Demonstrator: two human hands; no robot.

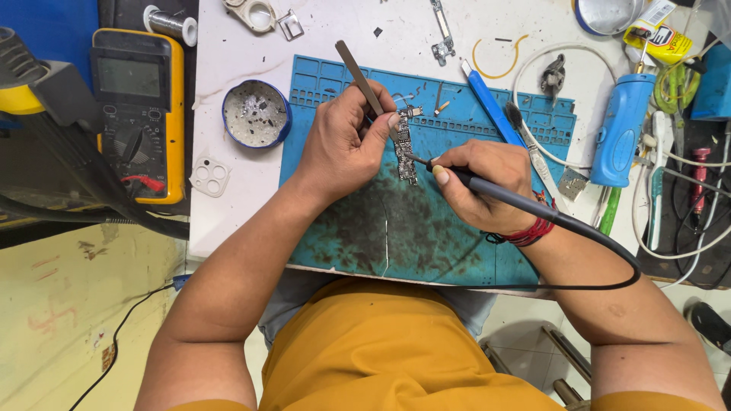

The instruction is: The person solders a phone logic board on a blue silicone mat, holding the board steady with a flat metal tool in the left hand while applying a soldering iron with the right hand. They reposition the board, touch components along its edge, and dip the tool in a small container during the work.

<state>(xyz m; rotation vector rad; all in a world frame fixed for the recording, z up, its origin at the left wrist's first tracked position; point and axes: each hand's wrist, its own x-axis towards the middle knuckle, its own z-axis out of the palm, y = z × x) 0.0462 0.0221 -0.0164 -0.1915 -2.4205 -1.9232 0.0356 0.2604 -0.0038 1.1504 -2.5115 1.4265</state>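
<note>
White worktop (228, 213), with a worn blue silicone repair mat (426, 228) on it, dark scorch stains across the mat's middle. Yellow-cased multimeter (138, 106) sits off the left edge of the top. Chunky blue plastic handheld tool (620, 129) lies right of the mat among white cables.

My left hand (343, 144) is fisted around thin grey metal tweezers (359, 76); the shaft sticks up and away, tips pointing down at the board and hidden behind my fingers. Fingers shut tight on them, thumb pressed at the board's edge.

My right hand (487, 186) has a pen grip on a slim black soldering iron (502, 194), closed firmly round the handle, cord looping off right past my red wrist thread. The tip touches the board's right edge.

Narrow grey phone circuit board (405, 148) lies on the mat's upper middle, between both hands.

Small round blue-rimmed tin of solder scraps (256, 114) sits just left of the mat. Blue-handled knife (487, 99) lies on the mat's upper right.
</note>
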